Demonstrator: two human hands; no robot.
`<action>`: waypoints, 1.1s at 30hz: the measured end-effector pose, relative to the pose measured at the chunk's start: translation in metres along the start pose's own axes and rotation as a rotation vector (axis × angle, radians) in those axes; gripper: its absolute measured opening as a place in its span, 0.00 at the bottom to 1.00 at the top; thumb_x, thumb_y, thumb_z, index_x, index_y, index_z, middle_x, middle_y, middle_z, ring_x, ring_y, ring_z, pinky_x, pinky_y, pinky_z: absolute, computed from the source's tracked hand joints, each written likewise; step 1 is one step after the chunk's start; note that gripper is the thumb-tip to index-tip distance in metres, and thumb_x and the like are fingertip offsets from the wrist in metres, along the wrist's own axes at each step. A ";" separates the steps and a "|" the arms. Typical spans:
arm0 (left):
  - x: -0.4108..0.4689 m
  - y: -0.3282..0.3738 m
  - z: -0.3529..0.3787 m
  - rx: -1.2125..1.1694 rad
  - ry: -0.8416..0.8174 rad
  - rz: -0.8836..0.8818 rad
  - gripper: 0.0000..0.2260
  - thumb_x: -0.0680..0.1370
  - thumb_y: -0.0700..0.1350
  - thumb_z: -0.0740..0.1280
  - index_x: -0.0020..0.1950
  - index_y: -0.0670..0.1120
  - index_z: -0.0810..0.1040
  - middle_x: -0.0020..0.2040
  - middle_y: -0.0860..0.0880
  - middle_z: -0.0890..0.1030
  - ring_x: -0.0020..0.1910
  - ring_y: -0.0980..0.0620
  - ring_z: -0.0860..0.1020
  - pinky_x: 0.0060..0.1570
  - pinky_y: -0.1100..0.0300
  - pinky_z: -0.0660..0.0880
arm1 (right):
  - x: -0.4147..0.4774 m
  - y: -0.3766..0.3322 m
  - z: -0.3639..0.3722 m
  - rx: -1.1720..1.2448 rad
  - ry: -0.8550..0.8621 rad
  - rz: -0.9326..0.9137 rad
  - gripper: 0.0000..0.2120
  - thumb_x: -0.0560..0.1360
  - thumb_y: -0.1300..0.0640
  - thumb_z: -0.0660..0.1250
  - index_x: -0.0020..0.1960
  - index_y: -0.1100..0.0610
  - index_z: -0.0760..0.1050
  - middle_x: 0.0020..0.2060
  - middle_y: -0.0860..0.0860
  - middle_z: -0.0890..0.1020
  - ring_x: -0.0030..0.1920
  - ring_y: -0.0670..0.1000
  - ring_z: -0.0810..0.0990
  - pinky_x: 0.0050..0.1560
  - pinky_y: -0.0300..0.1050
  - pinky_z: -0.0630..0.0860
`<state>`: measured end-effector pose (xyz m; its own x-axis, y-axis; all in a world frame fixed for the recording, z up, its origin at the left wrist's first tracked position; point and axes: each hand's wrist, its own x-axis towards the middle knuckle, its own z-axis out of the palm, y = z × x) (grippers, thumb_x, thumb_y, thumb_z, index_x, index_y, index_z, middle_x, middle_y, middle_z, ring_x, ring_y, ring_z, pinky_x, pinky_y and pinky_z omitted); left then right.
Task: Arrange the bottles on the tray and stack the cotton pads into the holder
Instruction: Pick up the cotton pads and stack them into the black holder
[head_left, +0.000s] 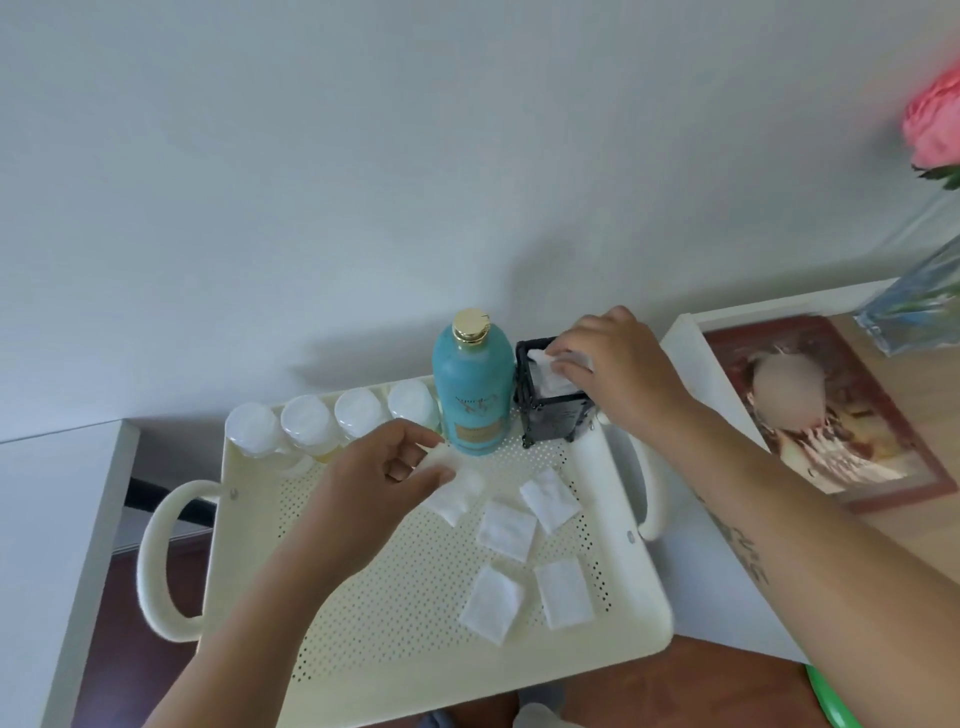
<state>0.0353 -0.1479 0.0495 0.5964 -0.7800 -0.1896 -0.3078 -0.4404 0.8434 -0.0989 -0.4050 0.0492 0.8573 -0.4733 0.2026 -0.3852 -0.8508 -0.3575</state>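
A cream perforated tray (395, 629) holds several small white-capped bottles (306, 421) in a row along its back edge, beside a tall turquoise bottle (470, 400) with a gold cap. At the tray's back right stands a black square holder (550, 415). My right hand (618, 364) is over the holder, pressing a white cotton pad (550, 376) into its top. My left hand (374, 478) pinches another cotton pad (454, 488) just above the tray. Several more pads (506, 530) lie loose on the tray floor.
The tray has looped handles (156, 561) at both ends and overhangs the white table's front edge. A framed picture (826, 410) lies flat to the right, with a glass vase (914, 306) and a pink flower (935, 124) behind it. The wall runs close behind the tray.
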 end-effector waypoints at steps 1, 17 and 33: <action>0.001 0.001 0.002 -0.003 0.005 -0.001 0.09 0.71 0.52 0.74 0.48 0.60 0.78 0.35 0.59 0.78 0.33 0.61 0.74 0.39 0.62 0.73 | -0.001 0.000 0.003 0.013 -0.013 -0.001 0.07 0.74 0.55 0.70 0.51 0.53 0.82 0.43 0.49 0.84 0.46 0.56 0.72 0.44 0.51 0.74; 0.024 0.044 0.022 -0.088 0.021 0.030 0.07 0.72 0.51 0.73 0.47 0.59 0.79 0.41 0.51 0.83 0.42 0.50 0.81 0.47 0.52 0.81 | -0.035 0.000 0.018 -0.106 -0.075 0.012 0.16 0.78 0.45 0.59 0.54 0.51 0.80 0.58 0.43 0.81 0.68 0.57 0.66 0.65 0.55 0.63; 0.075 0.139 0.056 0.443 -0.063 0.252 0.05 0.75 0.42 0.69 0.50 0.46 0.77 0.45 0.49 0.81 0.42 0.50 0.76 0.40 0.59 0.70 | -0.115 -0.005 0.020 0.282 0.193 0.380 0.14 0.77 0.52 0.62 0.62 0.49 0.73 0.56 0.47 0.75 0.59 0.50 0.71 0.59 0.42 0.67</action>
<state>-0.0049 -0.2924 0.1244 0.4216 -0.9054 -0.0499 -0.7291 -0.3711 0.5751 -0.1889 -0.3415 0.0091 0.5854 -0.7936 0.1657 -0.5279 -0.5283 -0.6650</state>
